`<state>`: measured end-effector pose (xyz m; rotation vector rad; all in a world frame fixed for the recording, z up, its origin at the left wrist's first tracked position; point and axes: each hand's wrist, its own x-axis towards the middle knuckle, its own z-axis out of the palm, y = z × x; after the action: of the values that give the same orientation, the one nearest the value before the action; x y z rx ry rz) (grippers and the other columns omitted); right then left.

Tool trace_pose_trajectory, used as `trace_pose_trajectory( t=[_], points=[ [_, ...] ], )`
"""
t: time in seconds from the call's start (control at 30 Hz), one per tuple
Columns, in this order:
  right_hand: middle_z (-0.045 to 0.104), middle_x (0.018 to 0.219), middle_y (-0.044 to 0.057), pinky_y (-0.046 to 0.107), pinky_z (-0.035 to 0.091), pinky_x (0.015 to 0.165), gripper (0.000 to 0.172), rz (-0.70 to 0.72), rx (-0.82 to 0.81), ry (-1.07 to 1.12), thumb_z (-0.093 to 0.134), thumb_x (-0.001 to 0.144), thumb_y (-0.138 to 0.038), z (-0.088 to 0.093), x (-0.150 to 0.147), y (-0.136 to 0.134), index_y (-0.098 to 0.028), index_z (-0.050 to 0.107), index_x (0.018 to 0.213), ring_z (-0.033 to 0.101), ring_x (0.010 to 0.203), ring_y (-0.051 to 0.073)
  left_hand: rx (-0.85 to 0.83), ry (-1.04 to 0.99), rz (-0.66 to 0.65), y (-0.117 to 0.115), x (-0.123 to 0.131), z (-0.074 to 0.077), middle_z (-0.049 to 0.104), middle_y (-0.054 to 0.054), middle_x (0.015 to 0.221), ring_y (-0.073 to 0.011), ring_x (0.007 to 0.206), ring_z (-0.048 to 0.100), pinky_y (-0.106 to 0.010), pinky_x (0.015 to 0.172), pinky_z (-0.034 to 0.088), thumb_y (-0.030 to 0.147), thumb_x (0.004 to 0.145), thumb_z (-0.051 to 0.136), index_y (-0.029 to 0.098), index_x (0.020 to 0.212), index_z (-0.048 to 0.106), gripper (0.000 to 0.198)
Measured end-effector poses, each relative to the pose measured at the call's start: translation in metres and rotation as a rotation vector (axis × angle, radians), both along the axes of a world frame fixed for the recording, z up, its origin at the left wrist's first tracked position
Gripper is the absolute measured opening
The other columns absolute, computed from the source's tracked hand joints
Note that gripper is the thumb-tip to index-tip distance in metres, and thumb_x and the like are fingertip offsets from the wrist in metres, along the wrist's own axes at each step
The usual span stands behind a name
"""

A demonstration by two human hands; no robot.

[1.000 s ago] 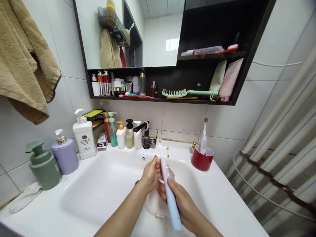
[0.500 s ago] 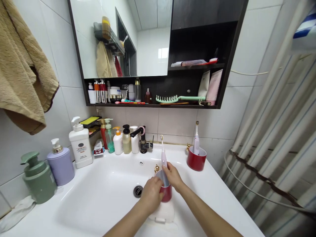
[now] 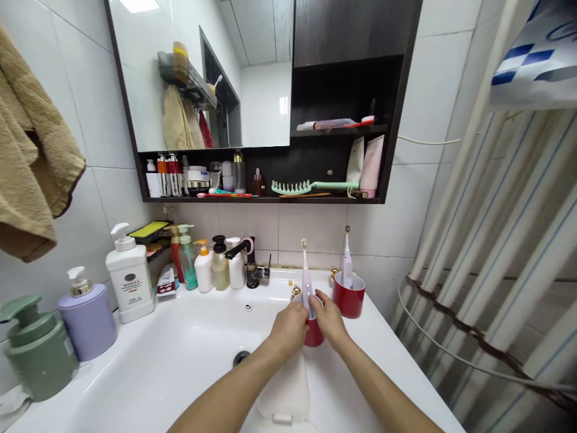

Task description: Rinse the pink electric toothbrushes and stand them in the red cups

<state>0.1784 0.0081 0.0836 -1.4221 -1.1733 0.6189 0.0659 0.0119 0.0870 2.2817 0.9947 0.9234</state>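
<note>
A small round red cup (image 3: 315, 337) sits between both hands, over the right part of a white ceramic washbasin (image 3: 180, 355). The left hand (image 3: 288, 329) curls around the cup's left side in a firm clasp. The right hand (image 3: 331, 322) closes on its right side, fingertips up at the rim. Whether those fingertips also pinch the brush handle cannot be told. A slim pale pink electric toothbrush (image 3: 306, 281) stands upright in the cup with its bristle head on top.

Just to the right and slightly farther, a second red cup (image 3: 349, 300) rests on the basin's rim and holds another pale electric toothbrush (image 3: 346, 267). To the left of the held cup, at the far edge of the basin, stands a black tap (image 3: 247, 264), with a row of small pump bottles (image 3: 202, 267) beside it. Farther left along the counter come a tall white pump bottle (image 3: 130, 279), a squat lilac pump bottle (image 3: 87, 316) and, nearest, a sage green pump bottle (image 3: 38, 349).

Above, a dark wall shelf (image 3: 270, 198) carries a mint green comb (image 3: 306, 187) under a mirror (image 3: 202, 72). A tan towel (image 3: 31, 156) hangs at the far left, and a striped curtain (image 3: 509, 240) at the right.
</note>
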Motion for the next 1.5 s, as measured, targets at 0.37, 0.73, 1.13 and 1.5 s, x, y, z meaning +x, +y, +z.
trace_pose_trajectory(
  t=[0.37,0.73,1.13,1.5],
  points=[
    [0.033,0.119,0.011,0.032,0.023,0.089,0.054,-0.087,0.000,0.118,0.033,0.067,-0.035,0.003,0.017,0.003,-0.008,0.031,0.113,0.028,0.109,0.019,-0.002,-0.091,0.042,0.057,0.053,0.030,0.049,-0.004,0.072,-0.0218,0.085,0.042,-0.033,0.078,0.026,0.003,0.053,0.042,0.019,0.052,0.044,0.016],
    [0.031,0.120,0.009,0.030,0.021,0.090,0.055,-0.115,-0.033,0.145,0.035,0.064,-0.032,-0.005,0.023,0.030,-0.010,0.031,0.114,0.027,0.110,0.019,-0.026,0.002,0.018,0.085,0.063,0.026,0.051,-0.006,0.078,-0.0198,0.087,0.041,-0.030,0.079,0.026,0.004,0.056,0.041,0.016,0.059,0.051,0.016],
    [0.044,0.053,-0.005,0.025,0.038,0.054,0.055,-0.016,0.126,0.151,0.039,0.063,-0.027,0.037,0.004,-0.015,-0.021,0.025,0.115,0.045,0.052,0.011,-0.353,-0.563,0.097,0.023,0.020,0.057,0.041,0.004,0.056,-0.0065,0.048,0.039,-0.022,0.052,0.034,0.009,0.061,0.041,0.016,0.110,0.027,0.052],
    [0.034,0.046,-0.009,0.018,0.030,0.039,0.026,0.249,0.326,0.285,0.037,0.068,-0.027,0.092,-0.032,-0.063,-0.023,0.042,0.093,0.033,0.038,0.004,-0.692,-1.037,-0.488,-0.046,-0.010,0.095,0.042,0.008,0.044,-0.0035,0.038,0.037,-0.017,0.041,0.026,0.017,0.055,0.055,0.021,0.100,0.038,0.048]
  ],
)
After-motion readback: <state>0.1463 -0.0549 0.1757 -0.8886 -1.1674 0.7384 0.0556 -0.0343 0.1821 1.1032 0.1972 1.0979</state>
